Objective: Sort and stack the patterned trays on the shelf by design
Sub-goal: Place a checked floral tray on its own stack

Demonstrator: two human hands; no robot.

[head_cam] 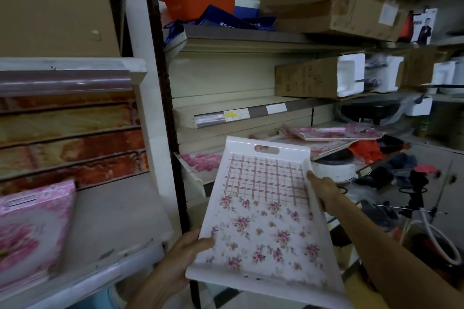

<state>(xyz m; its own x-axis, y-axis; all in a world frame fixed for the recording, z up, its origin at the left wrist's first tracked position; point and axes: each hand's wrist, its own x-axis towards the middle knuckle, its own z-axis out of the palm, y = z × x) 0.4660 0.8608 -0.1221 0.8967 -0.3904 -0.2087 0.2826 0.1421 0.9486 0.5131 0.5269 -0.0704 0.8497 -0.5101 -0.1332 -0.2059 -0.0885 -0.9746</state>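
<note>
I hold a white tray [263, 213] with a pink plaid upper half, small pink flowers below and a handle slot at its far end. My left hand [175, 258] grips its near left corner, and my right hand [324, 189] grips its right rim. Behind it on the middle shelf lies a pink rose tray [198, 162], partly hidden. Two more pink floral trays [336, 133] lie tilted on that shelf to the right. A pink floral tray stack [32, 231] sits on the left shelf [113, 253].
Orange-brown patterned trays [70, 138] are stacked at the back of the left shelf. Cardboard boxes [334, 7] and blue and orange bags [200, 5] fill the upper shelves. A dark upright post [170, 120] divides the shelf units. Clutter and cables lie at lower right.
</note>
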